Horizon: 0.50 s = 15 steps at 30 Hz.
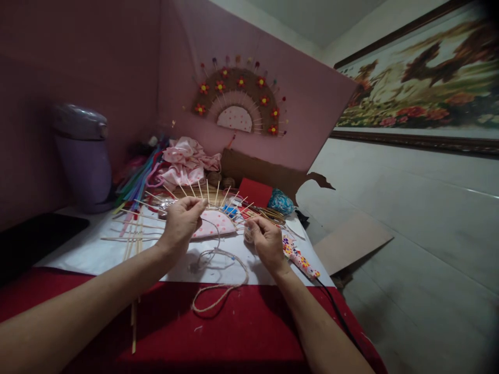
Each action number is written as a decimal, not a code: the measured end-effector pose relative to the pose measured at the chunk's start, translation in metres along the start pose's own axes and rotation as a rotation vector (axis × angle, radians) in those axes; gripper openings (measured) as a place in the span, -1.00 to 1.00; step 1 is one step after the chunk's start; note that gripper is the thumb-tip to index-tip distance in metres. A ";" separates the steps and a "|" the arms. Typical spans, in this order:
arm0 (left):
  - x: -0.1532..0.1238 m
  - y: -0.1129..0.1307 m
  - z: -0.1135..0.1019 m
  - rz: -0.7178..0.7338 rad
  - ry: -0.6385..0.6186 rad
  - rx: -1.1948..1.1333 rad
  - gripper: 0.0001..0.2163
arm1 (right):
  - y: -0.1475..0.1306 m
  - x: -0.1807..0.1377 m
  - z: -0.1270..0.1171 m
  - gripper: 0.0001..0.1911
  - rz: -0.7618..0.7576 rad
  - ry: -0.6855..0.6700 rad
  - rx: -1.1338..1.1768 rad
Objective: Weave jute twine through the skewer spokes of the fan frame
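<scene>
A half-made fan of wooden sticks [212, 200] with a pink dotted half-circle base [216, 224] lies on white paper [97, 252]. My left hand [181, 223] is closed in a pinch at the fan's left side, holding jute twine [218, 270] between the sticks. The twine runs down in loose loops onto the paper and the red cloth. My right hand [265, 240] is closed at the fan's right edge, gripping something I cannot make out, perhaps the twine's other end.
A finished stick fan with red flowers [239, 101] hangs on the pink board behind. A purple container [83, 156] stands back left beside coloured strips and pink fabric [187, 161]. Loose sticks [132, 234] lie left. A dotted tool [300, 258] lies right, near the table edge.
</scene>
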<state>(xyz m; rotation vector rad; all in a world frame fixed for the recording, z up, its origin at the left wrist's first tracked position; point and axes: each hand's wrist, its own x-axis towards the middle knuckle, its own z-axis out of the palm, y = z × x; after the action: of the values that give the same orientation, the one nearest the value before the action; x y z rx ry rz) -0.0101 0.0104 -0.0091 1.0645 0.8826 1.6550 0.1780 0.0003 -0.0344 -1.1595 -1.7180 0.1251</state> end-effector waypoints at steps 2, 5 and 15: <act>0.002 0.002 -0.001 0.009 0.061 -0.034 -0.83 | 0.005 0.004 -0.004 -0.80 -0.020 0.034 -0.146; 0.003 0.002 -0.002 0.020 0.105 -0.005 -0.84 | 0.011 0.007 -0.007 -0.85 -0.026 0.101 -0.267; -0.005 0.007 -0.004 0.465 -0.311 0.740 -0.73 | 0.000 0.001 -0.008 -0.84 -0.328 -0.007 -0.127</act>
<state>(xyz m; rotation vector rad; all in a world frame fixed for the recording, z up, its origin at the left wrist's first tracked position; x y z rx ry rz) -0.0148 0.0030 -0.0059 2.1022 1.1229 1.4679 0.1844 -0.0022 -0.0302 -0.9521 -1.9195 -0.1833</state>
